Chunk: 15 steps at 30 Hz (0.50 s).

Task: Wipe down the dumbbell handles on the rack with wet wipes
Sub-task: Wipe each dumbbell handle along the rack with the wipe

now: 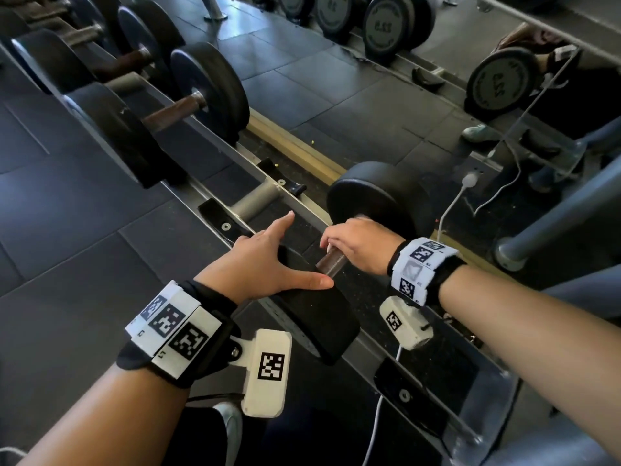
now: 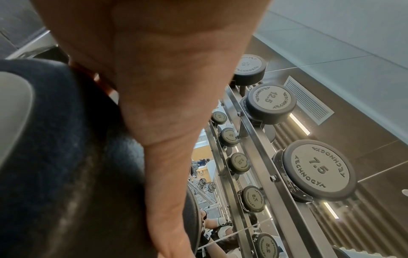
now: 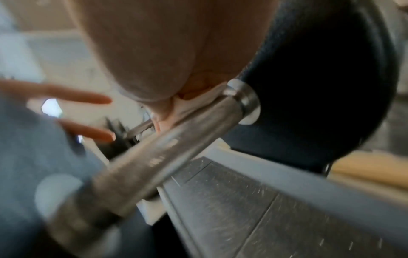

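Observation:
A black dumbbell lies on the rack [image 1: 437,364] in front of me, its steel handle [image 1: 331,264] running between a near head [image 1: 312,317] and a far head [image 1: 379,196]. My left hand [image 1: 265,253] rests open on the near head, fingers and thumb spread. My right hand [image 1: 349,240] curls over the handle close to the far head. In the right wrist view a white wet wipe [image 3: 196,103] is bunched between that hand and the handle [image 3: 167,157], beside the far head [image 3: 320,87]. The left wrist view shows mostly my palm [image 2: 154,87] against the near head [image 2: 55,139].
Larger dumbbells [image 1: 201,95] fill the rack to the upper left, and an empty cradle [image 1: 255,203] sits between them and my hands. A mirror [image 1: 336,95] behind the rack reflects more dumbbells. A white cable [image 1: 450,210] runs down on the right.

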Tool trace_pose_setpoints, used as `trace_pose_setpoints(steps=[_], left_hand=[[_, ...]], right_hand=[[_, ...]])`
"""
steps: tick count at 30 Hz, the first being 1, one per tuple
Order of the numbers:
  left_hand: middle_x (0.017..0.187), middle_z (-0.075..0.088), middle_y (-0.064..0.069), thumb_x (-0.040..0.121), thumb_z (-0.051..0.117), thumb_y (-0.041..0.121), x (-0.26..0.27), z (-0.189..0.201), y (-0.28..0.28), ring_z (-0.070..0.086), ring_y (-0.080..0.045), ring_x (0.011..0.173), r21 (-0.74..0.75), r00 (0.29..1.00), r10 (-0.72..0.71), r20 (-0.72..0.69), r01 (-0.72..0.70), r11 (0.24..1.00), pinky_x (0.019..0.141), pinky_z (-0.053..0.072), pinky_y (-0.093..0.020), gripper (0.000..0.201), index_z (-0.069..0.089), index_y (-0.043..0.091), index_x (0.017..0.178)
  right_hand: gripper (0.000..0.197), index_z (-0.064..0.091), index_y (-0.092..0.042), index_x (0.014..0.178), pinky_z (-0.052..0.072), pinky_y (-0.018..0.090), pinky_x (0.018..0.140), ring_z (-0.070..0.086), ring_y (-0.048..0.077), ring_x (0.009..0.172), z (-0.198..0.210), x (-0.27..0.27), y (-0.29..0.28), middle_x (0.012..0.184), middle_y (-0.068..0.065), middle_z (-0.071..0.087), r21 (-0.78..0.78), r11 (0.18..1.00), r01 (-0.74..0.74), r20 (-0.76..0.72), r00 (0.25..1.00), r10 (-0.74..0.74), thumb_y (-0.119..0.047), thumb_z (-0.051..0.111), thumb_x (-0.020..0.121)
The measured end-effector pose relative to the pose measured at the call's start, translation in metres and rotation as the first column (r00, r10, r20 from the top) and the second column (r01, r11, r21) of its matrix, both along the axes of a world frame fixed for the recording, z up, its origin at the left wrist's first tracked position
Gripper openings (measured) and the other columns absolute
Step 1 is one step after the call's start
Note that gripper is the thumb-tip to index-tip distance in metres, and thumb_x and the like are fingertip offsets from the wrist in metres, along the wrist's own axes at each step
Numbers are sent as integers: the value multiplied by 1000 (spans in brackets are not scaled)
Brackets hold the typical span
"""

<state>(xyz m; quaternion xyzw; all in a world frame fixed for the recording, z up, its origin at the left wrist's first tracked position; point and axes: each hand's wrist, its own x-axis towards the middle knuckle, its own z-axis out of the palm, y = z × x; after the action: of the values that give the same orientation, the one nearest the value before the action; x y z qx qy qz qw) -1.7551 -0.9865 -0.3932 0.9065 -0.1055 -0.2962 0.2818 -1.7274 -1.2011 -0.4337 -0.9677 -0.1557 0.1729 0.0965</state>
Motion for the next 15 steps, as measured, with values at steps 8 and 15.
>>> trace_pose_setpoints(steps=[8,15], left_hand=[[160,27,10,44,63,81,-1,2,-1,19,-28,148,-12,1000,11,-3,-11,1000,118,19,-47,135,-6,43,154],[159,28,11,45,63,81,-2,-1,1,20,-27,148,-32,1000,16,6,-16,999,119,19,-47,134,-6,43,154]], right_hand=[[25,58,-25,100,55,34,79,64,14,90,5,8,0,96,-1,66,391,905,168,-11,984,-178,-25,33,105],[13,52,-25,104,56,34,75,62,17,85,-8,2,4,91,-1,62,-28,1000,-6,106,994,9,-14,49,98]])
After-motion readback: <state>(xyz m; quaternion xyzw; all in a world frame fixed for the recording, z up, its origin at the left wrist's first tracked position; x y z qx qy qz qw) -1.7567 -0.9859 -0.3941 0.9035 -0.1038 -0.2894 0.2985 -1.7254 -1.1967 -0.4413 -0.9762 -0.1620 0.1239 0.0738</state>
